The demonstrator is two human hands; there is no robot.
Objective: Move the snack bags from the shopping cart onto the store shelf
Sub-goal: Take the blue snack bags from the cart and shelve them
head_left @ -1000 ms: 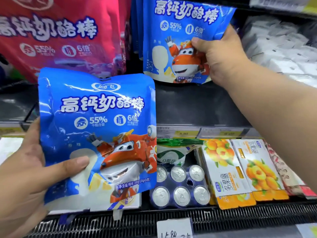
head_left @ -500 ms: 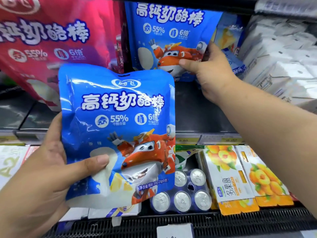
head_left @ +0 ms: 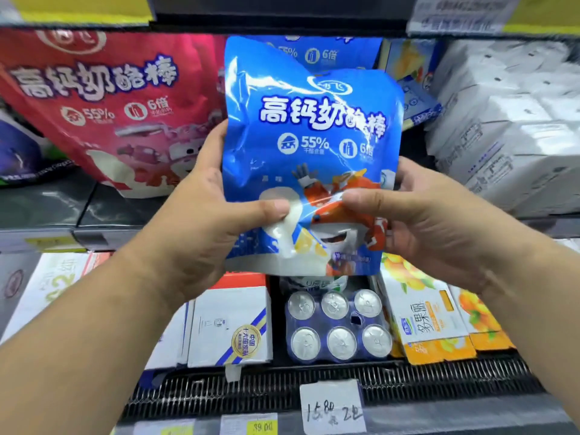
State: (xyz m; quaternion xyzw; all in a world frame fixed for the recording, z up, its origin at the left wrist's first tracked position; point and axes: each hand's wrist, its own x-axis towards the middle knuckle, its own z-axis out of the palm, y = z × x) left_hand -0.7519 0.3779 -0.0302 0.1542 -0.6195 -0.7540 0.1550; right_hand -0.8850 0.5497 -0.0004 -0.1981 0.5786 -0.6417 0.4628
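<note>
A blue snack bag [head_left: 310,127] with white lettering and an orange cartoon plane is held upright in front of the upper shelf. My left hand [head_left: 201,221] grips its lower left side, thumb on the front. My right hand [head_left: 417,221] grips its lower right side, thumb pressed on the plane picture. Behind it, another blue snack bag [head_left: 326,53] of the same kind stands on the upper shelf [head_left: 125,215], mostly hidden. The shopping cart is out of view.
A large red snack bag [head_left: 119,111] stands left of the blue ones. White wrapped packs [head_left: 508,120] fill the right of that shelf. Below are white boxes [head_left: 232,328], a pack of cans [head_left: 339,324], orange juice cartons [head_left: 430,312] and a handwritten price tag [head_left: 332,403].
My right hand let go of the bag on the shelf and came down to grip the bag in my left hand. That bag rose and moved right, toward the shelf.
</note>
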